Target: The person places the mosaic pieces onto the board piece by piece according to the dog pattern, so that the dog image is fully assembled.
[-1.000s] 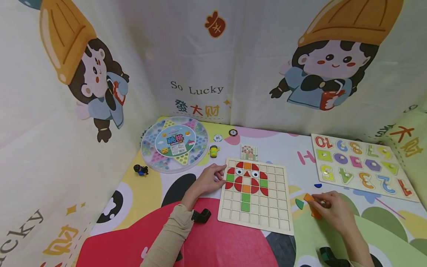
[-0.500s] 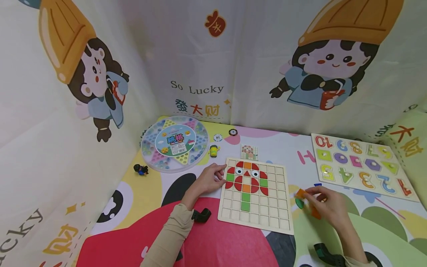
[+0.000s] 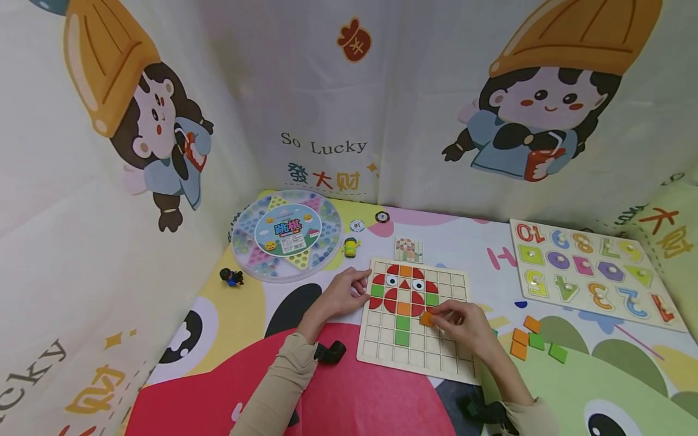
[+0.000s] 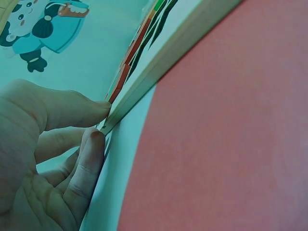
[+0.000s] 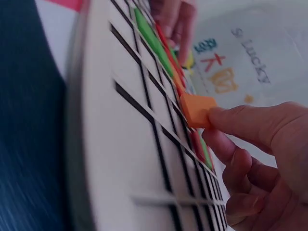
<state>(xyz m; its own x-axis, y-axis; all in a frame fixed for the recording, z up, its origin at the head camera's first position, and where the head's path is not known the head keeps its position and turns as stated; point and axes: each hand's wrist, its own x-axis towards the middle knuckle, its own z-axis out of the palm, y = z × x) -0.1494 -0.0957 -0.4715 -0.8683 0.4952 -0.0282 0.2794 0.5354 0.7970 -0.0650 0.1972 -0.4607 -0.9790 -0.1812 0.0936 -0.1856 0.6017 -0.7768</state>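
Note:
A wooden grid board (image 3: pixel 376 339) lies on the table, with red, green and orange pieces and two eye pieces set into its upper left part. At its left edge my left hand (image 3: pixel 343 292) grips the rim between thumb and fingers, and the left wrist view shows the fingertips (image 4: pixel 98 137) right on that edge. My right hand (image 3: pixel 463 324) pinches an orange square tile (image 5: pixel 197 109) between thumb and index finger. This tile is close over the grid, right of the green column (image 3: pixel 402 330) and just below the red pieces.
Loose orange tiles (image 3: pixel 519 344) and green tiles (image 3: pixel 558 353) lie right of the board, near a dark blue piece (image 3: pixel 521 304). A picture card (image 3: pixel 409 249) sits behind the board. Further off are a number puzzle (image 3: pixel 594 272), a round Chinese checkers set (image 3: pixel 240 242) and small figures (image 3: pixel 231 277).
My right hand has carried the orange tile leftward from the loose pieces to over the grid board. The left hand stays at the board's left edge.

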